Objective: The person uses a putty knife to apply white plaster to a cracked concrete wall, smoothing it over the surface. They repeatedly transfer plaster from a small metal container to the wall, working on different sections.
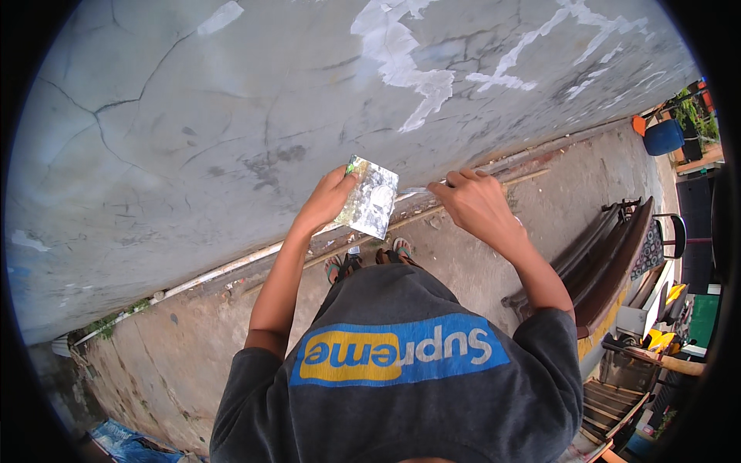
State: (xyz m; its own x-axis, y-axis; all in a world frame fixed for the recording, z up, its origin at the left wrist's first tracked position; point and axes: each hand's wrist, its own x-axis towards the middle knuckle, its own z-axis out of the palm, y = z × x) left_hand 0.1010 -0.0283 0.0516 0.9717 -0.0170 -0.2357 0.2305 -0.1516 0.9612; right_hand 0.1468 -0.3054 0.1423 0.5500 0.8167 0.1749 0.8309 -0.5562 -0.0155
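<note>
My left hand (328,202) grips the edge of a small rectangular board (374,197), its thumb lying over the near side. A dab of white paste (381,198) sits on the board, whose surface is smeared and shiny. Just to the right, my right hand (478,207) is closed round a putty knife with a thin light blade (417,190) pointing left toward the board; its handle is hidden in my fingers. In front of both hands rises a grey cracked wall (193,147) with white filler patches (401,58) along some cracks.
A pipe (224,268) runs along the wall's foot, above the worn concrete floor (177,339). On the right are a brown wooden bench (617,262), a chair (670,235) and a blue barrel (664,137). A blue sheet (131,441) lies at the lower left.
</note>
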